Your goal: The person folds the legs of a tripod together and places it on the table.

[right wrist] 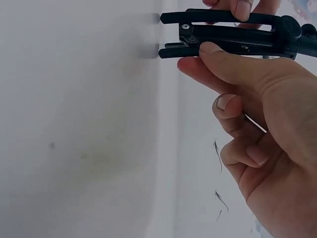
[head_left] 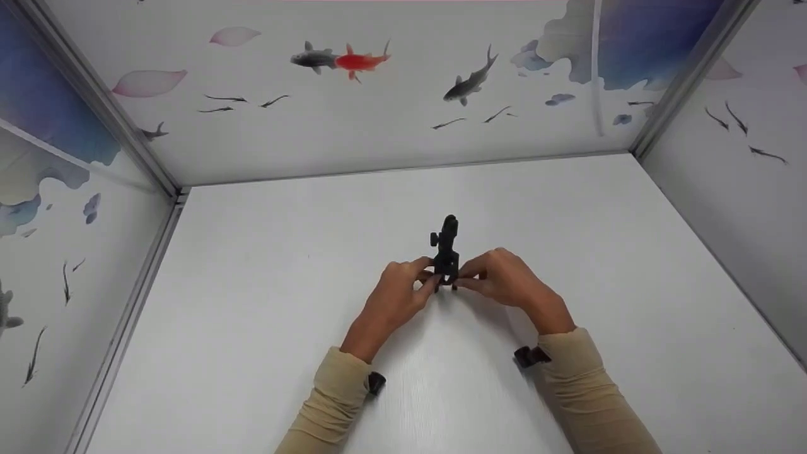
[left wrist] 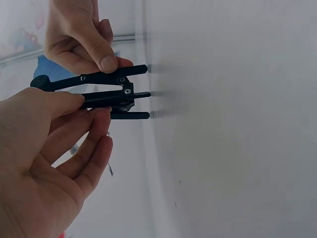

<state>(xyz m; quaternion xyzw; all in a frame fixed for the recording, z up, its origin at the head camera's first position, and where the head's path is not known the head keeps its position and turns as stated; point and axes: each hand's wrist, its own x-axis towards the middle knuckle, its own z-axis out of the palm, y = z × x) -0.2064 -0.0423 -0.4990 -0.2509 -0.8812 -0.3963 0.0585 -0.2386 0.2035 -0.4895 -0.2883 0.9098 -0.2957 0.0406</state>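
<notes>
A small black tripod (head_left: pixel 446 244) stands upright near the middle of the white table, its legs close together. From the left side my left hand (head_left: pixel 396 293) pinches its lower part between thumb and fingers. My right hand (head_left: pixel 507 280) grips a leg on the other side. In the left wrist view the leg tips of the tripod (left wrist: pixel 101 100) are at the tabletop, with small metal joints between the legs. The right wrist view shows my right thumb and index finger pinching a leg (right wrist: pixel 225 48), while the other fingers curl loosely below.
The white table (head_left: pixel 252 284) spreads around both hands. Behind it rises a back panel (head_left: pixel 403 132) printed with fish and petals, and side panels (head_left: pixel 725 189) close in left and right. Small dark devices (head_left: pixel 531 357) sit at both wrists.
</notes>
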